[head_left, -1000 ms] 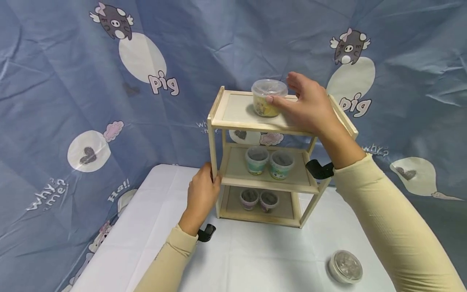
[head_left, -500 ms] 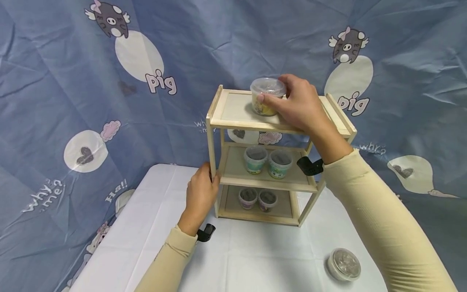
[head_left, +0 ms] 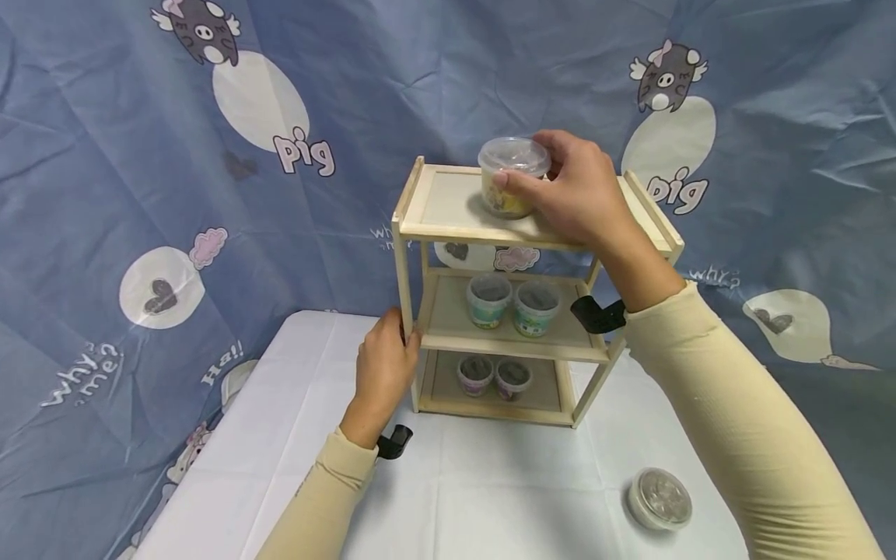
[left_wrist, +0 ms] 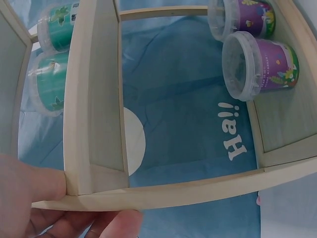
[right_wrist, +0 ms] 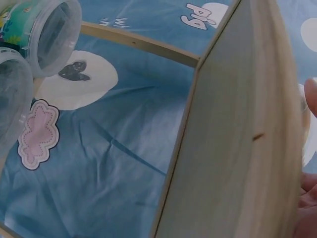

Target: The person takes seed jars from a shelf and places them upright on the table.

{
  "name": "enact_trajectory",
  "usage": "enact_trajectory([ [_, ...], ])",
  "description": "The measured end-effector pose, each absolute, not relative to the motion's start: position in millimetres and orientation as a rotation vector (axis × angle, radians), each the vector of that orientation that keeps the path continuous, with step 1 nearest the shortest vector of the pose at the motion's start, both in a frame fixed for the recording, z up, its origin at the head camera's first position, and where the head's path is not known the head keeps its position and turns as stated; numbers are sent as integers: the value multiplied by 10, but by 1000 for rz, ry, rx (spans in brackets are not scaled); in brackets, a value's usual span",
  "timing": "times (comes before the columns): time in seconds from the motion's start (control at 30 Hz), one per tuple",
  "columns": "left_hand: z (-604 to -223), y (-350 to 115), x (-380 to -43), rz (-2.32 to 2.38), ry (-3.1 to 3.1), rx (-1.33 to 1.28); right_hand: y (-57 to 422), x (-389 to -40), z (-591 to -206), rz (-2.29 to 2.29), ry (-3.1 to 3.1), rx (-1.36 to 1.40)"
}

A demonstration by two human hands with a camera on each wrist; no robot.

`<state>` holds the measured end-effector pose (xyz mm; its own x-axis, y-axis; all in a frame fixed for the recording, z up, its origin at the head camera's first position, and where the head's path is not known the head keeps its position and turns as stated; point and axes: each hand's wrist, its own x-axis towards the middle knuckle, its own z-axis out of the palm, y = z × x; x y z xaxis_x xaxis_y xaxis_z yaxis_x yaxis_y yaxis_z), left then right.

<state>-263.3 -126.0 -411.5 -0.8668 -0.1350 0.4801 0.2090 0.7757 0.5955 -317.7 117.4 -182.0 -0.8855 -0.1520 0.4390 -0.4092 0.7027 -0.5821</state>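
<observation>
Pinching the yellow tub (head_left: 493, 196) at the top shelf (head_left: 451, 204) in my right grip (head_left: 581, 187), left grip (head_left: 383, 359) clasping the rack (head_left: 514, 350), I judge four cups (head_left: 533, 320) below placed, one grey-topped tub (head_left: 660, 499) remaining on the surface (head_left: 490, 513).

white tabletop (head_left: 518, 482), back left corner in sight, carries a three-tier pale wooden shelf (head_left: 514, 349), upright toward the back edge, and a round lidded container (head_left: 660, 499) nearer the front, out past the shelf's right front leg. middle board (head_left: 444, 311) holds two upright green-labelled cups (head_left: 535, 309), just beside each other midway between its side edges; bottom board (head_left: 441, 381), two purple-labelled cups (head_left: 476, 376), likewise paired. clear tub (head_left: 505, 199), yellow label, at the top board (head_left: 448, 198), slightly left of its centre, resting or just clear of it, cannot tell.
</observation>
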Motion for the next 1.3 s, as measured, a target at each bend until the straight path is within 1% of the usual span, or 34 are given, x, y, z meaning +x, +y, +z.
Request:
enact_trajectory([
  [0.33, -4104, -1268, -2645, -924, -2472, -52, 1283, -2951, -1729, 1212, -2481, 501],
  [0.5, -4101, -1276, -2663, -925, -2456, -69, 1423, -2825, -1760, 1327, -2412, 527],
  [0.73, -4105, -1272, -2669, -930, -2469, -70, 1661, -2548, -1830, 1316, -2366, 515],
  [0.97, -4093, -1275, -2669, -936, -2490, -44, 1856, -2241, -1935, 1313, -2324, 468],
  [1.3, -4091, -1269, -2661, -945, -2501, -37, 2095, -1902, -2217, 1298, -2282, 536],
])
